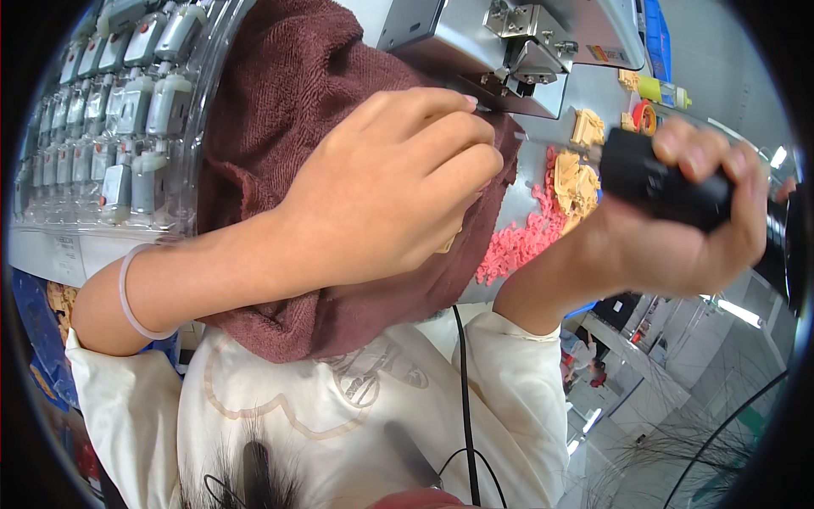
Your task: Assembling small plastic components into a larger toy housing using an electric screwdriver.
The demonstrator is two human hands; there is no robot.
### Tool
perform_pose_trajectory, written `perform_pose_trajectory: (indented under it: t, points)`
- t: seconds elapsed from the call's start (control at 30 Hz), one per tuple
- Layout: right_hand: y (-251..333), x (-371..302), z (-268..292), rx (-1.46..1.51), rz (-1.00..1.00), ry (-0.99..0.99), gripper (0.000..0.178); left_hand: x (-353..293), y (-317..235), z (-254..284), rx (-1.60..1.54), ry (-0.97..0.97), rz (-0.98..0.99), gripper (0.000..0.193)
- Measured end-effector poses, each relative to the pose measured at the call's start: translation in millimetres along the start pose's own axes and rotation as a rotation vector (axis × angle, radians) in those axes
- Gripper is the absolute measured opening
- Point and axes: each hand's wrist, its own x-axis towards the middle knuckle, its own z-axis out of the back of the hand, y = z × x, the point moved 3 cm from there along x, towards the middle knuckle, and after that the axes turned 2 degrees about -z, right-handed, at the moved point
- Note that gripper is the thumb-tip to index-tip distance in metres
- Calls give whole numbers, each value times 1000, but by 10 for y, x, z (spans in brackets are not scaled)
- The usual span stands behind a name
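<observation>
My left hand [398, 187] is over a brown towel [284, 110], its fingers curled in. A bit of a pale yellow plastic part [449, 243] peeks out beneath it; the rest is hidden by the hand. My left fingertips come close to the front of a metal bench machine [509, 93]. Raised at the right, my right hand [678, 220] is wrapped round a black electric screwdriver [649, 174]. Its thin metal bit points left toward my left hand and is blurred.
A clear plastic tray [191, 199] of small grey motors [131, 106] stands at the left. Right of the towel lie a heap of small pink parts [530, 242] and several yellow plastic parts [577, 187]. A red ring [644, 117], a yellow-green bottle [663, 92] and a blue bin [657, 42] are farther back.
</observation>
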Motion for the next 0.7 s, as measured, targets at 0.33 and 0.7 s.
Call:
perform_pose_trajectory:
  t: [0.33, 0.7]
  points:
    - [54, -328, 146, 155, -189, 67, 15, -20, 12, -13, 12, 7, -6, 22]
    - [48, -354, 60, 99, -175, 76, 19, -17, 10, -9, 3, -6, -18, 23]
